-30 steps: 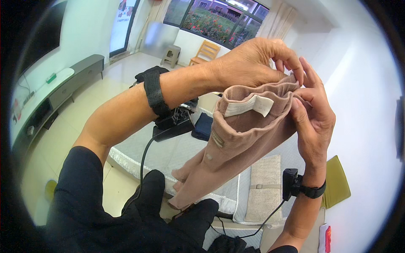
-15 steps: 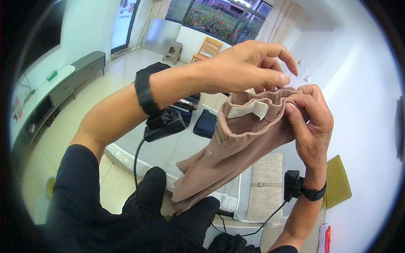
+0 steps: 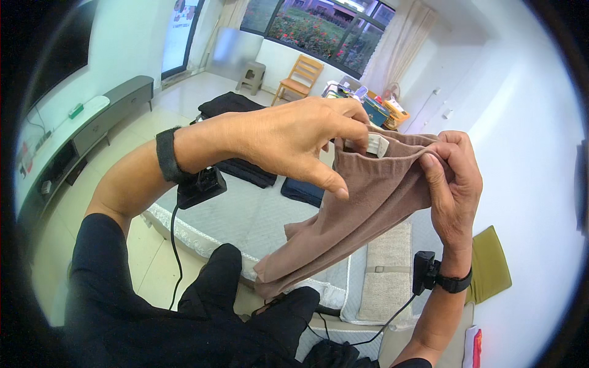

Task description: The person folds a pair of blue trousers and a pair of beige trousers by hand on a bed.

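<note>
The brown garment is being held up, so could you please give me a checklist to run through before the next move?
1. Right hand pinching the waistband of the brown garment: ok.
2. Left hand closed on the waistband: not ok; its thumb and fingers are spread apart.
3. White label visible inside the waistband: ok.
4. Full waistband in view: not ok; the left hand covers part.
5. Garment's lower end clear of the knees: cannot tell from this view.

Garment [image 3: 374,196] above mattress [image 3: 245,211], folded cloth [image 3: 300,190] on mattress, stool [image 3: 251,76] left of chair [image 3: 302,73], window [image 3: 313,34] behind, cabinet [image 3: 95,130] far left
</note>
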Demonstrator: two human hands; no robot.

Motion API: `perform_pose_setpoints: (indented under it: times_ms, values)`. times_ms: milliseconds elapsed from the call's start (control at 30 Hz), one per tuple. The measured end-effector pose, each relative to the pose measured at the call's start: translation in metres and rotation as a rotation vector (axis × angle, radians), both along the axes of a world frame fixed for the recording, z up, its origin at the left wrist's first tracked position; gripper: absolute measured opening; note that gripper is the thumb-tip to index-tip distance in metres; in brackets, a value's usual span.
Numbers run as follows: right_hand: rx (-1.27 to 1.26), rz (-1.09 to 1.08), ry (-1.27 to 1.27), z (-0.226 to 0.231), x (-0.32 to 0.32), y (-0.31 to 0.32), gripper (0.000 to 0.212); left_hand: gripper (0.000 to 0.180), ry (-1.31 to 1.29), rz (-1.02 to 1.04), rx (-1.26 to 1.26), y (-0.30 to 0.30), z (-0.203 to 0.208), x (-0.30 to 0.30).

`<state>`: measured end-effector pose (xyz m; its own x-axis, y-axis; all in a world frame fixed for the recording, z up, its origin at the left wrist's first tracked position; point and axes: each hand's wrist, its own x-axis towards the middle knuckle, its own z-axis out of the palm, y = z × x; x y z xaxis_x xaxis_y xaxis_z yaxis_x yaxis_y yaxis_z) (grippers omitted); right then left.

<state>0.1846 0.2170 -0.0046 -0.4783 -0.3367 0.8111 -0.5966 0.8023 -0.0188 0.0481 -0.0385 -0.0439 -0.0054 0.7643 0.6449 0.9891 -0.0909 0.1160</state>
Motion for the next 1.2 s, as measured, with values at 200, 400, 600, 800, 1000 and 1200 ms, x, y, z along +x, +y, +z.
perform_pose_setpoints:
  times_ms: [200,400,600,800,1000,1200]
  values:
    - [-0.057,-0.034,-0.021,-0.003,0.005,0.000,0.008,0.057,-0.302,-0.021,0.126,0.010,-0.014,0.000]
    - [0.004,-0.056,0.026,-0.003,0.007,0.006,0.009,0.051,-0.310,-0.054,0.135,0.015,-0.016,0.001]
    - [-0.003,-0.047,0.000,-0.005,0.010,0.008,0.009,0.019,-0.004,-0.039,0.210,0.014,-0.021,-0.007]
    - [-0.038,-0.080,-0.059,-0.011,0.018,0.014,0.009,0.017,0.049,-0.050,0.147,0.011,-0.015,-0.008]
    - [-0.012,-0.063,-0.069,-0.013,0.018,0.015,0.008,0.014,-0.022,-0.036,0.067,-0.002,-0.005,-0.004]
    - [0.097,-0.091,-0.020,-0.015,0.017,0.020,0.009,0.015,-0.065,0.091,0.040,-0.003,0.007,0.001]
